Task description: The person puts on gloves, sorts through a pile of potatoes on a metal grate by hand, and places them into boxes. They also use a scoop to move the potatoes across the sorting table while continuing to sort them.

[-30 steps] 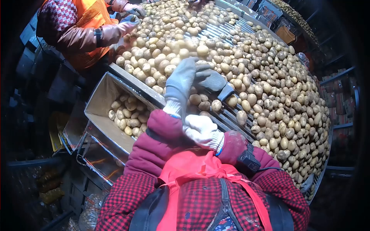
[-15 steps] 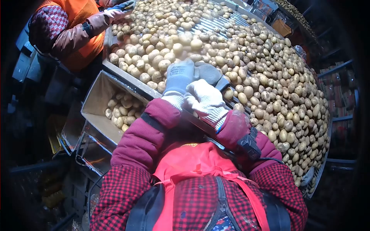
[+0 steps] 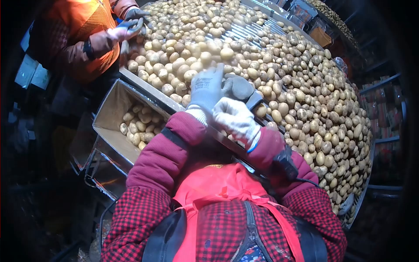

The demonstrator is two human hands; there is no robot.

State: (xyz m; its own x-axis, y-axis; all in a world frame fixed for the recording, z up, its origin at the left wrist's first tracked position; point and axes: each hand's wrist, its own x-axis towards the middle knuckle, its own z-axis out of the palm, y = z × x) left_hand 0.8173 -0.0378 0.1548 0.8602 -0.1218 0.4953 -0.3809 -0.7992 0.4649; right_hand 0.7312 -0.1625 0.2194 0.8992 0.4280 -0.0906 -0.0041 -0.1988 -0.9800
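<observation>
My left hand (image 3: 206, 89), in a grey-blue coated glove with a white knit cuff, is stretched out over the near edge of the potato table, fingers apart and pointing away. My right hand (image 3: 236, 119) wears a white knit glove. Its fingers are curled together close beside the left wrist; what they pinch, if anything, is hidden. Just beyond the right hand, a loose grey glove (image 3: 239, 89) lies at the table's edge. Many potatoes (image 3: 305, 96) are heaped around and beyond both hands.
A metal rim (image 3: 150, 91) borders the table on my side. Below it, to the left, stands an open box (image 3: 107, 120) holding several potatoes. At the upper left a co-worker in an orange vest (image 3: 94, 26) holds gloved hands near the table. Ridged metal bars (image 3: 248, 31) show among the potatoes.
My left fingers have straightened and spread slightly. My right hand has shifted a little right and towards me, its fingers more curled. The co-worker's hands have come lower and closer together.
</observation>
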